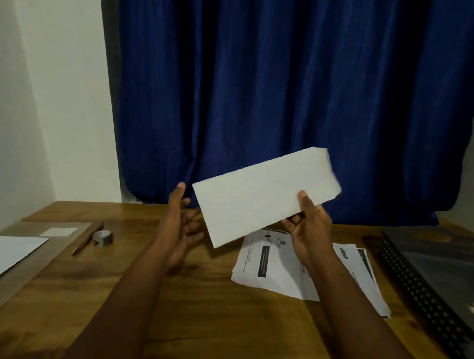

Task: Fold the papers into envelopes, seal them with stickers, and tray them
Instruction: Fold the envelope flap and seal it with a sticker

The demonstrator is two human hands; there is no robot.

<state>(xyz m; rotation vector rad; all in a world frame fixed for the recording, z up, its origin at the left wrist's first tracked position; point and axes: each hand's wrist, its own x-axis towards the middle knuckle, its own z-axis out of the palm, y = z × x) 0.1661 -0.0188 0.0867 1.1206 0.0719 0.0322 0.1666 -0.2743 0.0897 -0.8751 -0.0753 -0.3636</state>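
A folded white paper (263,194), long and rectangular, is held tilted in the air above the wooden table (181,304). My right hand (307,227) grips its lower edge, thumb on the front and fingers behind. My left hand (182,225) is beside the paper's left end with fingers spread and relaxed; whether it touches the paper is unclear. A loose pile of printed sheets (302,268) lies on the table under my right hand. A black perforated tray (425,287) sits at the right edge.
A small roll of tape or stickers (103,237) and a brown pencil (87,238) lie at the left. Farther left are a white sheet (11,253) and a clear folder with a white label (59,232). A blue curtain (280,82) hangs behind the table.
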